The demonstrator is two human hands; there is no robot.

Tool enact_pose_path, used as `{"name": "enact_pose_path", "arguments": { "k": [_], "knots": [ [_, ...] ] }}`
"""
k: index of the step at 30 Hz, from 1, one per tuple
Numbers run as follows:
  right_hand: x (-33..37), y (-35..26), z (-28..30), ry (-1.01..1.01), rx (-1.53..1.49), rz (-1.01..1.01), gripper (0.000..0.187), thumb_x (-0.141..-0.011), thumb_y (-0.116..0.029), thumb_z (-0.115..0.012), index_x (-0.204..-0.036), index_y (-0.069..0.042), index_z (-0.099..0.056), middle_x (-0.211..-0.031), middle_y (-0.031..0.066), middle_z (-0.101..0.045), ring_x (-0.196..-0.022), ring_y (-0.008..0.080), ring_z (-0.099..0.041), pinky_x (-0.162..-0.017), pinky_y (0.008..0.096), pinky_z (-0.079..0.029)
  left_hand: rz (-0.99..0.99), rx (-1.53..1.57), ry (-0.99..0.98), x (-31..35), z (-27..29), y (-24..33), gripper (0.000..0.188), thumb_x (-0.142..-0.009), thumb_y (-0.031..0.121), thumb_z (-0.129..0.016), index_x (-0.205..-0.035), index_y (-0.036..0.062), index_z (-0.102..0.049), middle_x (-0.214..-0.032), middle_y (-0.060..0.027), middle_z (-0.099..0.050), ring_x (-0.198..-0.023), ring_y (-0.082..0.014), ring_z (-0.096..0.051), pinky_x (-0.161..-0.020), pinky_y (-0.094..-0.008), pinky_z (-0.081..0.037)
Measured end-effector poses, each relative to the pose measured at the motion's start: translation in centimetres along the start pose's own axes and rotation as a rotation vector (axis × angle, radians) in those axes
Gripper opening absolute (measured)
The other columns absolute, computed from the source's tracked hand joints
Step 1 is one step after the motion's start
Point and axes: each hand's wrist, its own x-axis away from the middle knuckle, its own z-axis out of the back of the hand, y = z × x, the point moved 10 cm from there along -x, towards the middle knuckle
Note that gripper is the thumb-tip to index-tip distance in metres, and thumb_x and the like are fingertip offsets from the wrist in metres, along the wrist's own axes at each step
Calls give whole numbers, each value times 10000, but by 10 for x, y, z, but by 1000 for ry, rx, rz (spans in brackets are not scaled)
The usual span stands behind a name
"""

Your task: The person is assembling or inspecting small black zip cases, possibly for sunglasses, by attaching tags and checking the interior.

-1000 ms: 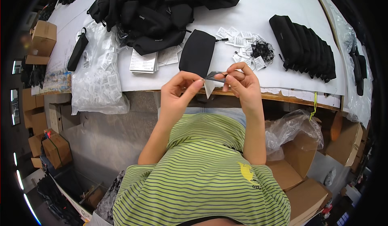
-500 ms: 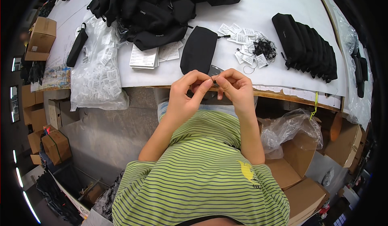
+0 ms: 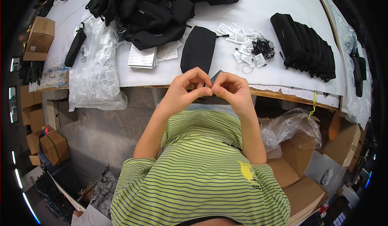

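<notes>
At the table's front edge, my left hand (image 3: 186,89) and my right hand (image 3: 233,90) meet with thumbs and forefingers pinched, fingertips almost touching. What they pinch is too small and covered to make out. A small dark grey card (image 3: 216,77) shows just behind my right fingers; whether it is held or lies on the table I cannot tell. Just beyond my hands lies a flat black zip pouch (image 3: 199,50) with a pull tab on its right side. To its right are loose white printed tags (image 3: 245,36) and a tangle of thin black strings (image 3: 262,49).
Black pouches stand in a row (image 3: 303,46) at the right, and more are heaped (image 3: 155,18) at the back. A stack of printed cards (image 3: 142,56) and a clear bag of tags (image 3: 97,76) lie left. Cardboard boxes (image 3: 301,199) and clear plastic (image 3: 293,127) are below right.
My fingertips have come closer together and now cover the small dark bit that showed between them. My left elbow has shifted slightly outward. The things on the table stay in place.
</notes>
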Motion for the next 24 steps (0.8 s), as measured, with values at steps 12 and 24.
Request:
{"name": "enact_pose_path", "arguments": {
  "k": [12, 24],
  "knots": [
    [-19, 98, 40, 111, -32, -476, 310, -917, -257, -575, -1094, -12, -644, -952, 31, -667, -827, 85, -603, -710, 219, -480, -198, -148, -75, 5, -36, 34, 84, -756, 38, -736, -779, 13, -659, -676, -10, -575, -533, -58, -423, -483, -208, -311],
    [-39, 62, 19, -102, 131, -318, 214, -853, -82, -621, -1032, 36, -635, -907, 55, -678, -798, 90, -620, -725, 228, -490, -298, -307, -102, 22, -36, 62, 131, -783, -16, -644, -904, 36, -642, -1189, -109, -502, -842, -147, -514, -675, -246, -453]
  ]
}}
